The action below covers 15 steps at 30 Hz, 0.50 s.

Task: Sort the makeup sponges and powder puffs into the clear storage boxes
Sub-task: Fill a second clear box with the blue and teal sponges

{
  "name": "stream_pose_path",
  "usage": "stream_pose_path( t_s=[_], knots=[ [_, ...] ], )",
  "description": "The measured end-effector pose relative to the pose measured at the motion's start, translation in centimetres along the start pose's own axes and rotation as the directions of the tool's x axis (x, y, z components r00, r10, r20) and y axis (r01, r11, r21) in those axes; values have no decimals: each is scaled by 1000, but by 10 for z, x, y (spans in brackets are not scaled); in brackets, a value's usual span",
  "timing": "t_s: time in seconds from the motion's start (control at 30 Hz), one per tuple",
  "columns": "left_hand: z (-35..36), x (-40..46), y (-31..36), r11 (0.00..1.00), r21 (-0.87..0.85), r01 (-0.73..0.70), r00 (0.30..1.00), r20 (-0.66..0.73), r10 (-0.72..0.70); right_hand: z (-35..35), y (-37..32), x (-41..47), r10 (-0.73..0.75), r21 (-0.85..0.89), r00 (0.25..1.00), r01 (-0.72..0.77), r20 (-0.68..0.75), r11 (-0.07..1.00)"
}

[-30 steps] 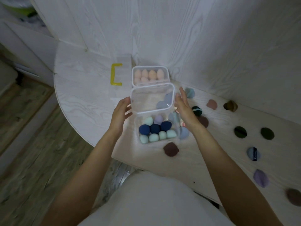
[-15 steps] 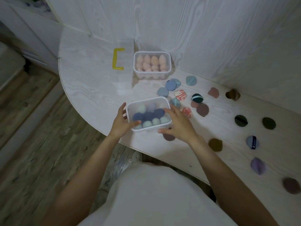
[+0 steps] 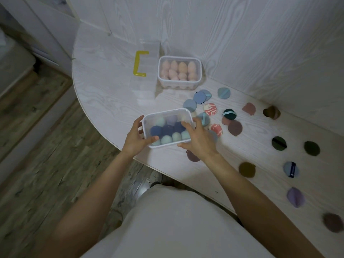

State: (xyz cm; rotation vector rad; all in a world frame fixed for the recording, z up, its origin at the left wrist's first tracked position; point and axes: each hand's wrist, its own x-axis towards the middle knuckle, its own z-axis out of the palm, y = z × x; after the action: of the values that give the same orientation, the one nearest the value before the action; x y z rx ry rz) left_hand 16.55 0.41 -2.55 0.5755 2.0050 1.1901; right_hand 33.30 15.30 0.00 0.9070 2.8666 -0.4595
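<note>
The clear plastic lid point(image 3: 165, 116), held up above the box a second ago, is now down on the clear rectangular storage box of blue, navy, lilac and mint egg-shaped makeup sponges point(image 3: 167, 134), and the box sits near the rounded front edge of the white wood-grain counter point(image 3: 104, 90). That suggests the sponge half of the sort is closing out: a second clear box of peach and pink sponges point(image 3: 179, 71) stands at the back by the wall, while the round powder puffs point(image 3: 235, 128) lie loose across the counter to the right, none of them boxed.

The left hand point(image 3: 135, 139) cups the box's left end, thumb laid over the near corner of the lid, fingers wrapped behind the wall. The right hand point(image 3: 198, 141) covers the right end, fingers spread across the lid's top, thumb along the front edge. Each grip is closed on the lidded box, pressing from both ends; whether the lid has snapped fully home cannot be told. Both forearms reach forward from the body, wrists slightly bent down.
</note>
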Motion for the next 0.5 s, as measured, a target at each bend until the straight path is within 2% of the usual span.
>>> stream_pose_path(
  t_s=[0.1, 0.2, 0.27, 0.33, 0.4, 0.5],
  knots=[
    [-1, 0, 0, 1000, 1, -2, 1000, 11, 2, 4, 4, 1, -5, 66, 1000, 6, -15, 998],
    [-1, 0, 0, 1000, -10, 15, 1000, 21, -15, 4, 13, 3, 9, 340, 1000, -9, 2, 940],
    [-1, 0, -2, 999, -19, 39, 999, 17, -39, 2, 18, 5, 85, 555, 995, -96, 46, 827],
    [-1, -1, -2, 997, -40, 67, 998, 5, -67, 1, 21, 9, 220, 720, 968, -237, 120, 652],
    [0, 0, -2, 996, -49, 70, 997, -11, -70, 0, 22, 12, 303, 767, 930, -348, 209, 539],
    [0, 3, -1, 996, -73, 51, 999, -12, -52, -5, 18, 14, 286, 756, 917, -392, 277, 524]
  ],
)
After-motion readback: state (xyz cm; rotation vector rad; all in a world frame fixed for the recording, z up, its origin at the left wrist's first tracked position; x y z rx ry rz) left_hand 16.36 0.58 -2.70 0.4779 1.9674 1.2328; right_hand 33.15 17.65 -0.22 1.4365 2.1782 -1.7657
